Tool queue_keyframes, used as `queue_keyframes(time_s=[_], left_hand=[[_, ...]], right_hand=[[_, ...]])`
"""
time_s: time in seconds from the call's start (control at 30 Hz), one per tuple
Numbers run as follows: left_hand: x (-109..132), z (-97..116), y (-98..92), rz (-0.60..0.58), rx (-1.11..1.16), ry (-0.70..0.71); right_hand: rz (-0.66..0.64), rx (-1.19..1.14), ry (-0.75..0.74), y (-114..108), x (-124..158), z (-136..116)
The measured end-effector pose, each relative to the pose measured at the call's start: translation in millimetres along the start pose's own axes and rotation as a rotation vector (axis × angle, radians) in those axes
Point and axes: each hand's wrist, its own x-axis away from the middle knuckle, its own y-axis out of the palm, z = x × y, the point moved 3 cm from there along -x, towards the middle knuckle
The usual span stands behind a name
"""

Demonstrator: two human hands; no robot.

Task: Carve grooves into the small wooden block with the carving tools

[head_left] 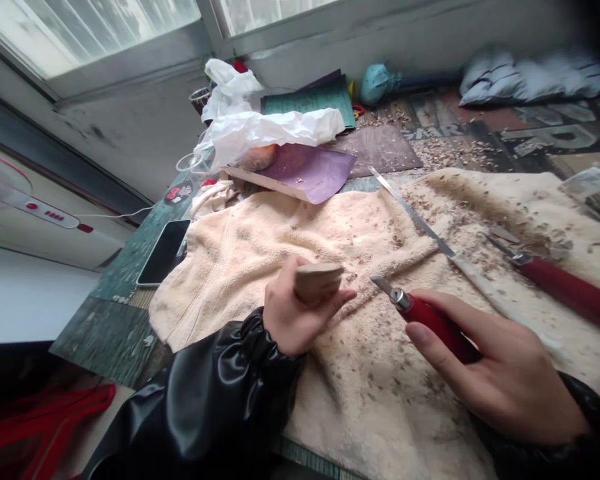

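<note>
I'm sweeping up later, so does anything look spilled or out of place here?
Yes: brown shavings are strewn across the beige towel and the tabletop beyond it, looking spilled rather than gathered. A second red-handled knife also lies with its blade bare near the right hand.

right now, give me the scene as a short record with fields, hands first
left hand: holds a small wooden block
right hand: grips a red-handled knife, blade pointing toward the block but apart from it
work surface: cream towel spread over a table
loose tools: second red-handled tool and long thin metal tool, both on the towel
debris: shavings scattered over the towel
left of towel: phone, screen dark
beyond towel: purple sheet and crumpled white plastic
</note>
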Motion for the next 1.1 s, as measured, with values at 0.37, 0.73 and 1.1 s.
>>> queue_keyframes(time_s=[0.37,0.73,1.1], left_hand=[[-3.5,-2.9,14.5,-0.499,0.503,-0.425],[5.8,-6.2,22.8,-0.609,0.581,-0.465],[8.6,-2.9,22.4,-0.721,0.486,-0.47]], right_hand=[[-0.172,-0.078,0.0,3.1,-7.0,11.1],[-0.157,-0.056,0.035,5.3,-5.2,10.3],[-0.257,-0.125,0.031,4.6,-7.2,12.2]])
